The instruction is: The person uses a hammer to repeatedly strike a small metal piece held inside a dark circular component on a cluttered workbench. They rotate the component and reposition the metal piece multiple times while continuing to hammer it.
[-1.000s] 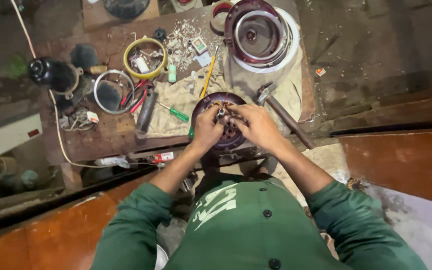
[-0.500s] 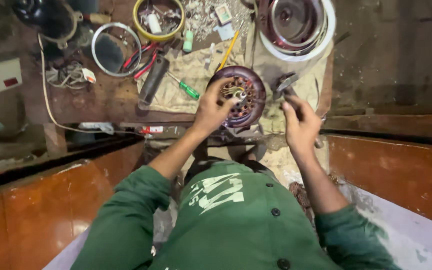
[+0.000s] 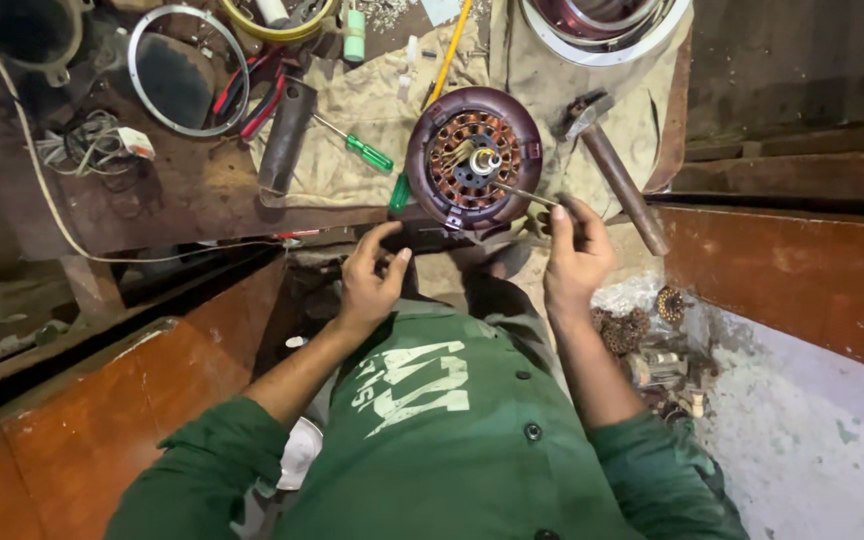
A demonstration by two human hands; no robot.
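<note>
A round maroon fan motor [image 3: 474, 158] with copper windings lies open on a beige cloth [image 3: 372, 140] at the bench's near edge. My right hand [image 3: 577, 255] sits just right of it and pinches a thin wire [image 3: 522, 193] that runs from my fingers up to the motor's centre shaft. My left hand [image 3: 372, 280] hovers below and left of the motor, fingers apart, holding nothing. A hammer [image 3: 617, 170] lies right of the motor, close to my right hand.
A green-handled screwdriver [image 3: 357, 148], a dark cylinder [image 3: 285, 135], red-handled pliers [image 3: 252, 95], a metal ring [image 3: 187, 70], a yellow-rimmed tub [image 3: 277, 20] and a motor cover [image 3: 607, 25] crowd the bench. Small copper coils [image 3: 642, 325] sit by my right side. Brown panels flank me.
My left hand has come off the motor and dropped toward my lap. My right hand has pulled back to the motor's right with the wire. The view has tilted down.
</note>
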